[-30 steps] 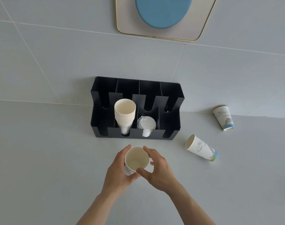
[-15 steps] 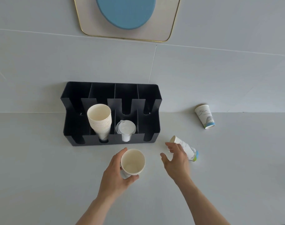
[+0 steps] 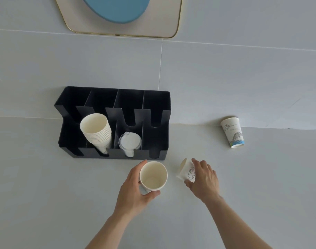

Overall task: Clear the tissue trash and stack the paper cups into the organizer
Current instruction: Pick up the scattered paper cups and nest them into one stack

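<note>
My left hand (image 3: 133,189) holds an upright white paper cup (image 3: 153,175), mouth facing me, just in front of the black organizer (image 3: 157,108). My right hand (image 3: 204,178) is closed over a second paper cup (image 3: 186,170) that lies on its side on the counter, to the right of the first. A third printed cup (image 3: 232,132) stands against the wall at the right. Inside the organizer, a stack of several paper cups (image 3: 97,130) leans in the second slot. No tissue is in view.
Clear plastic lids (image 3: 129,141) sit in the organizer's third slot; its other slots look empty. A gold-rimmed mirror (image 3: 121,20) hangs on the tiled wall above. Bare grey counter (image 3: 45,194) spreads to the left and front.
My right hand left the cup in my left hand, reached right and closed over the cup lying on its side. The left hand kept its cup.
</note>
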